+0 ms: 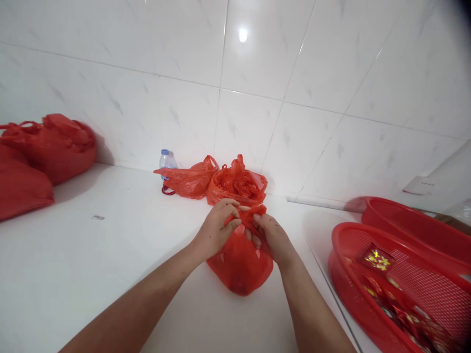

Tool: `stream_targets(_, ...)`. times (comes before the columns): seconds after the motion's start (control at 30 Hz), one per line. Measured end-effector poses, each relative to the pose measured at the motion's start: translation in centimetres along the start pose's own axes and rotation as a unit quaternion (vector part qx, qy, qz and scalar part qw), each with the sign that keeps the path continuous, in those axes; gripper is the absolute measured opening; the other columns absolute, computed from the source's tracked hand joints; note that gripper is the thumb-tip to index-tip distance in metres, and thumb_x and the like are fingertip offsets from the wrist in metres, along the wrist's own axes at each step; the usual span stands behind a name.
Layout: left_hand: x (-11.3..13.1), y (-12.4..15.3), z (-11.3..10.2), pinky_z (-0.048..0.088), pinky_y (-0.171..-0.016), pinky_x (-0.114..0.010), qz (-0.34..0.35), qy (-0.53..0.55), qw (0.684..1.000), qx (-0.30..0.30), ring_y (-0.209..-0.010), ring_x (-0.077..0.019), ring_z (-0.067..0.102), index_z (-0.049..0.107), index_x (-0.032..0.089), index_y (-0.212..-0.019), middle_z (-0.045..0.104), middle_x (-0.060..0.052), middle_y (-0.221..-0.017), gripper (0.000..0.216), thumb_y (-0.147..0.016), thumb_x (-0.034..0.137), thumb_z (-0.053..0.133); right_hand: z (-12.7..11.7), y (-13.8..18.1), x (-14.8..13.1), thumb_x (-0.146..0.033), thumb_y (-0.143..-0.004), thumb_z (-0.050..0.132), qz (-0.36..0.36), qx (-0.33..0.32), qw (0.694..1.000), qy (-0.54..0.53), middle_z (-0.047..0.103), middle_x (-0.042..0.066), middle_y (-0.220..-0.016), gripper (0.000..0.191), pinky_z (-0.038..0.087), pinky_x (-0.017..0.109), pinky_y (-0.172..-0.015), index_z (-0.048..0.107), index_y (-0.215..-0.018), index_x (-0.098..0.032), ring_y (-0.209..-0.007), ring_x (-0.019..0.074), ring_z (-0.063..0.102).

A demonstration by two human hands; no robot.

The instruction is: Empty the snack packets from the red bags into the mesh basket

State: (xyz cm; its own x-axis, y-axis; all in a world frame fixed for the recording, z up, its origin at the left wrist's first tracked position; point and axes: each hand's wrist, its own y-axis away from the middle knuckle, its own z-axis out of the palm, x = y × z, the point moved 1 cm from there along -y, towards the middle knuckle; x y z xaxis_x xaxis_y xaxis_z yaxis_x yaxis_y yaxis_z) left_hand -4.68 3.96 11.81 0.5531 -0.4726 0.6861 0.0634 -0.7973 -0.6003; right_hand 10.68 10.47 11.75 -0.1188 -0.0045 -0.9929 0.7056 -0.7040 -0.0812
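A small filled red plastic bag [240,264] sits on the white table [110,255] in front of me. My left hand [217,226] and my right hand [270,236] both pinch its handles at the top, fingers closed round the red film. The bag's top is bunched between the two hands. What is inside the bag is hidden.
Behind it lie an open red bag [237,186] with more red film, a flatter red bag [187,181] and a small water bottle [167,161] against the tiled wall. Large stuffed red bags [47,147] sit far left. Red mesh baskets [397,274] with red packets stand right.
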Motion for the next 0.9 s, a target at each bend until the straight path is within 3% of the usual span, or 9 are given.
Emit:
stream_targets(0.07,-0.5,0.4,0.1,0.039,-0.096,-0.040,-0.061,0.074,0.995,-0.002,-0.113,-0.0208,0.049,0.051,0.019,-0.079,0.054,-0.007,-0.117,0.012,-0.088,0.026,0.046,-0.3,0.2,-0.1,-0.044,-0.084,0.048,-0.009,-0.036,0.999,-0.014,0.060,0.001,-0.068,0.033,0.035,0.021,-0.047,0.065,-0.089,-0.016,-0.046,0.0072,0.039)
stream_targets(0.2,-1.7,1.2,0.8,0.043,-0.073,-0.029,-0.155,0.161,0.974,-0.022,-0.077,-0.0146,0.052,0.047,0.019,-0.080,0.055,0.000,-0.082,0.017,-0.090,0.033,0.044,-0.8,0.4,0.2,-0.047,-0.087,0.039,0.009,-0.066,0.997,0.036,0.055,0.001,-0.064,0.045,0.037,0.023,-0.050,0.070,-0.090,-0.015,-0.053,0.0103,0.043)
stream_targets(0.3,-2.1,1.5,1.2,0.038,-0.064,-0.024,-0.175,0.178,0.968,-0.008,-0.066,-0.0114,0.043,0.045,0.019,-0.078,0.046,0.004,-0.071,0.018,-0.088,0.034,0.046,-0.9,0.3,0.4,-0.037,-0.082,0.053,0.017,-0.069,0.993,0.097,0.055,-0.001,-0.065,0.028,0.038,0.023,-0.055,0.070,-0.097,-0.019,-0.057,0.0099,0.046)
stream_targets(0.37,-2.1,1.6,1.4,0.036,-0.061,-0.023,-0.181,0.187,0.966,0.002,-0.063,-0.0106,0.041,0.044,0.019,-0.078,0.043,0.005,-0.069,0.018,-0.088,0.034,0.046,-0.8,0.2,0.5,-0.026,-0.075,0.061,-0.001,-0.070,0.990,0.123,0.056,-0.003,-0.073,0.031,0.039,0.023,-0.058,0.065,-0.106,-0.023,-0.062,0.0100,0.048)
stream_targets(0.47,-1.9,1.8,1.5,0.033,-0.057,-0.023,-0.192,0.192,0.962,0.003,-0.059,-0.0100,0.038,0.045,0.020,-0.079,0.041,0.006,-0.067,0.018,-0.088,0.035,0.047,-0.7,-0.2,0.9,-0.020,-0.074,0.058,-0.036,-0.011,0.976,0.216,0.054,-0.003,-0.075,0.041,0.041,0.025,-0.061,0.058,-0.114,-0.026,-0.065,0.0115,0.050)
stream_targets(0.63,-1.1,2.0,1.7,0.032,-0.054,-0.023,-0.192,0.142,0.971,-0.011,-0.055,-0.0099,0.036,0.046,0.021,-0.078,0.041,0.006,-0.063,0.016,-0.087,0.034,0.047,-0.7,-0.9,2.0,-0.012,-0.072,0.050,-0.089,0.147,0.888,0.426,0.067,0.003,-0.087,0.034,0.042,0.034,-0.075,0.068,-0.097,-0.025,-0.077,0.0181,0.058)
stream_targets(0.7,-0.8,2.0,1.7,0.034,-0.055,-0.024,-0.188,0.119,0.975,-0.012,-0.056,-0.0108,0.040,0.047,0.021,-0.079,0.044,0.006,-0.064,0.015,-0.086,0.034,0.048,-0.7,-0.9,2.0,-0.009,-0.070,0.046,-0.085,0.148,0.905,0.390,0.069,0.002,-0.091,0.040,0.043,0.034,-0.077,0.068,-0.099,-0.026,-0.079,0.0184,0.060)
stream_targets(0.8,-0.4,1.9,1.5,0.037,-0.058,-0.025,-0.185,0.082,0.979,-0.010,-0.062,-0.0127,0.046,0.049,0.022,-0.081,0.049,0.004,-0.069,0.012,-0.086,0.033,0.048,-0.6,-0.6,1.3,-0.010,-0.070,0.046,-0.071,0.076,0.963,0.248,0.068,0.001,-0.093,0.042,0.046,0.030,-0.076,0.067,-0.103,-0.025,-0.081,0.0159,0.061)
stream_targets(0.9,-0.2,1.9,0.9,0.041,-0.065,-0.028,-0.142,0.020,0.990,-0.006,-0.070,-0.0147,0.050,0.049,0.022,-0.079,0.053,0.002,-0.076,0.013,-0.087,0.032,0.048,-1.0,-0.4,0.8,-0.021,-0.075,0.053,-0.051,0.024,0.992,0.117,0.068,0.002,-0.092,0.034,0.046,0.028,-0.076,0.066,-0.106,-0.022,-0.081,0.0144,0.061)
